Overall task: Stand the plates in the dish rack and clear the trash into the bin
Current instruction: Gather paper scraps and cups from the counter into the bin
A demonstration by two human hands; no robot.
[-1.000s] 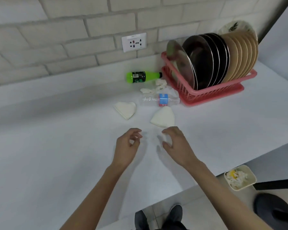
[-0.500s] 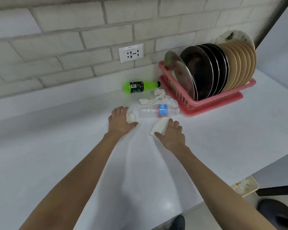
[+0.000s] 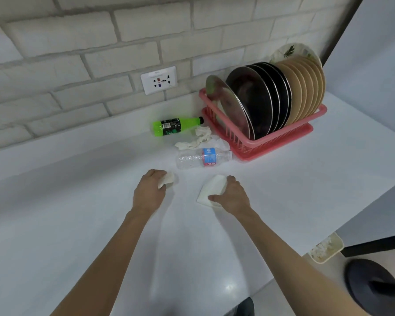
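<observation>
My left hand [image 3: 149, 192] grips a folded white paper napkin [image 3: 167, 179] just above the white counter. My right hand [image 3: 233, 197] holds a second folded white napkin [image 3: 211, 189] by its edges. Beyond them lie a clear plastic water bottle [image 3: 202, 157] with a blue label, some crumpled tissue [image 3: 197, 140] and a green bottle [image 3: 176, 126] on its side. The pink dish rack [image 3: 281, 137] at the back right holds several steel, black and tan plates [image 3: 267, 99] standing upright. A cream bin [image 3: 326, 248] with trash in it sits on the floor below the counter's right edge.
A brick wall with a power socket [image 3: 159, 80] runs behind the counter [image 3: 78, 213]. A black stool base [image 3: 374, 286] stands on the floor at the lower right, beside the bin. My shoe [image 3: 244, 307] shows under the counter's front edge.
Both hands reached forward to the two napkins, closed on them and have drawn them back toward me off the counter. The bottles, tissue and rack have not moved.
</observation>
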